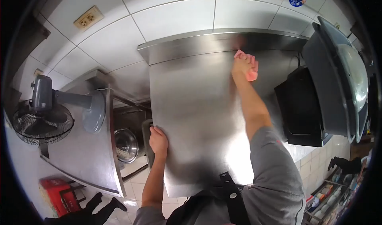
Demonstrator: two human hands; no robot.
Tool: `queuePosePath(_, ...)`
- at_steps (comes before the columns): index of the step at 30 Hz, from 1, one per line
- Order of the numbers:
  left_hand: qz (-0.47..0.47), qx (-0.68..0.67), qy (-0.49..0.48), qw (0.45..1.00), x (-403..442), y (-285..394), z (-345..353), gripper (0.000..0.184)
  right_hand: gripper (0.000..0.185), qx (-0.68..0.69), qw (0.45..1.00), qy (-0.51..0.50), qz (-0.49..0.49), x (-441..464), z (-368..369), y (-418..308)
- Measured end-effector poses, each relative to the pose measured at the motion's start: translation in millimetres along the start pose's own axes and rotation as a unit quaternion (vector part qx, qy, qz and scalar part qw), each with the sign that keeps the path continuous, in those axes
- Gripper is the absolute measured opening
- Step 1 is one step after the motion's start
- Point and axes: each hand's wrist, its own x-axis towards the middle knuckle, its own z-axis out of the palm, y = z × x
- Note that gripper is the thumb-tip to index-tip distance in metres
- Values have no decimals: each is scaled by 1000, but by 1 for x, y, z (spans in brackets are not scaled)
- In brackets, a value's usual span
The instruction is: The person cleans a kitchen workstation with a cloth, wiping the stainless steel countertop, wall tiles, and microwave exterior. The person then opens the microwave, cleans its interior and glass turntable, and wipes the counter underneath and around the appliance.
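A wide stainless steel table with a raised back lip lies in front of me. My right hand reaches to the far part of its top, wrapped round a pink cloth that is pressed against the steel near the back lip. At the table's left edge is my left hand, its fingers curled over the rim; the fingertips are partly hidden. Just beyond that hand, below the edge, shows part of a dark greenish tray-like object.
On the right stand a black box-like appliance and large grey tubs. A grey fan rests on a second steel table at left. Between the tables sits a metal lid or bowl. A person's dark-clothed legs show lower left.
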Motion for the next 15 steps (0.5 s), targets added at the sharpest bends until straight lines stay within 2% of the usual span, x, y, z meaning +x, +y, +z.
queuePosePath(2, -16, -2, -6, 1000, 2, 3, 2, 34, 22, 39, 997, 63, 14, -36, 41, 92)
queuePosePath(4, -7, -8, -8, 1000, 3, 2, 5, 34, 30, 78, 997, 11, 20, -70, 61, 221)
queuePosePath(6, -13, -17, -6, 1000, 2, 1, 2, 35, 35, 135, 985, -11, 102, -96, 73, 313)
queuePosePath(8, -5, -14, 12, 1000, 6, -2, 3, 36, 39, 178, 964, -3, 195, -105, 76, 353)
queuePosePath(11, -6, -33, 1, 999, 1, -7, 3, 38, 46, 172, 950, -2, 260, -100, 61, 315)
queuePosePath(13, -4, -40, -3, 999, 1, -6, 2, 38, 54, -3, 965, 6, 263, -79, 47, 246)
queuePosePath(15, -1, -47, -5, 999, 2, -7, 1, 37, 62, -269, 933, 3, 239, -45, 29, 137)
